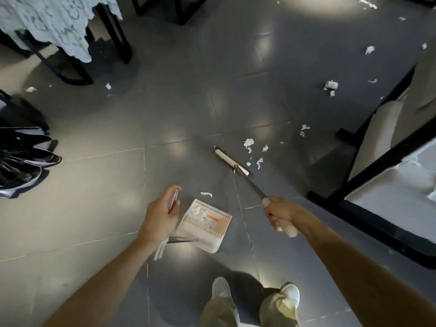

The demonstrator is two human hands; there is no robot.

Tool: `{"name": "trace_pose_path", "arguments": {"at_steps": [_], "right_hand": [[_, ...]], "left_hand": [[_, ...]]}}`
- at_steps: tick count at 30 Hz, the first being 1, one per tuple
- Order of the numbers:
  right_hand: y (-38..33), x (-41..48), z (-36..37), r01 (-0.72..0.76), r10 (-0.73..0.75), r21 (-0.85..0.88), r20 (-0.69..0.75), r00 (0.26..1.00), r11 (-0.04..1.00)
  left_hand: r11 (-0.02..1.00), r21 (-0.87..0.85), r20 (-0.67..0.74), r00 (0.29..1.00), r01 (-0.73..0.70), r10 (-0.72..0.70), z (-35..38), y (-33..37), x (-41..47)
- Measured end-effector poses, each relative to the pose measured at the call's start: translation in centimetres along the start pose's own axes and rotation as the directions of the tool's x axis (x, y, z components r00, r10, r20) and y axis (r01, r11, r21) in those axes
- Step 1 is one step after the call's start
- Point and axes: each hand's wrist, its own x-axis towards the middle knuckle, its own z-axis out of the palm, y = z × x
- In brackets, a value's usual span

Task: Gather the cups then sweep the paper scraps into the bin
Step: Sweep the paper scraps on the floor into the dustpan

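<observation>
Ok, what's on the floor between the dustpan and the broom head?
In the head view, one small paper scrap lies there, near the dustpan; otherwise bare floor up to the broom head.

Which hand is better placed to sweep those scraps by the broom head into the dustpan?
Right. The right hand grips the broom, whose head lies just beside the scraps. The left hand holds the dustpan by its handle, away from them, so it likely just steadies it.

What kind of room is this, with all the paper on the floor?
Probably a dining room or a small eatery, though I can't tell which. There is a lace tablecloth over a dark-legged table, a cushioned chair beside a white-topped table, and a grey tiled floor.
</observation>
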Motion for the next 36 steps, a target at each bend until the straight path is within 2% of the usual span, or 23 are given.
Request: {"name": "trace_pose_path", "arguments": {"at_steps": [5,11,13,15,18,20,22,25,28,31,36], "right_hand": [[-1.8,2.8,2.1,-0.082,0.079,0.049,0.066,0.995,0.995],[-1.5,0.9,5.4,-0.039,0.071,-0.2,0.157,0.985,0.979],[-1.6,-0.7,5.4,-0.111,0.137,-0.125,0.22,0.966,0.986],[-2.4,-2.4,4.1,-0.226,0.207,0.027,0.31,0.928,0.974],[-3.1,-3.9,0.6,-0.345,0.209,0.279,0.419,0.883,0.896],[-3.7,-4.7,-1.2,-0.352,0.179,0.356,0.436,0.882,0.866],[-4.5,-5.1,-1.8,-0.294,0.135,0.351,0.412,0.901,0.889],[-5.6,-4.3,-1.1,-0.107,0.063,0.148,0.273,0.96,0.983],[-7.6,-1.5,-1.1,0.061,-0.057,-0.024,0.145,0.988,0.998],[-10.7,2.9,-2.1,0.083,-0.084,0.023,0.068,0.994,0.996],[-17.0,10.4,-4.4,0.071,-0.073,0.058,0.031,0.997,0.996]], "left_hand": [[1.0,0.003,-0.014,1.0,0.024,-0.024,-1.4,-2.8,2.7],[0.999,-0.013,-0.032,0.998,0.05,-0.05,-2.1,-3.3,6.0],[0.999,-0.025,-0.022,0.999,0.034,-0.034,-1.9,-2.7,6.4],[0.999,-0.034,-0.023,1.0,0.017,-0.017,-1.8,-2.3,6.7],[0.999,-0.044,-0.022,1.0,0.002,-0.003,-1.7,-2.0,7.0],[0.999,-0.048,-0.016,1.0,-0.011,0.011,-1.9,-1.9,7.3],[0.999,-0.039,-0.027,1.0,-0.015,0.014,-1.9,-1.7,7.9],[0.999,-0.03,-0.052,0.999,-0.011,0.009,-1.9,-1.1,9.1],[0.999,-0.029,-0.064,0.998,-0.026,0.025,-2.1,-0.2,11.2],[0.998,-0.055,-0.063,0.998,-0.015,0.012,-2.3,0.7,14.4],[0.999,-0.046,-0.049,0.999,-0.012,0.01,-2.2,1.8,20.4]]}}
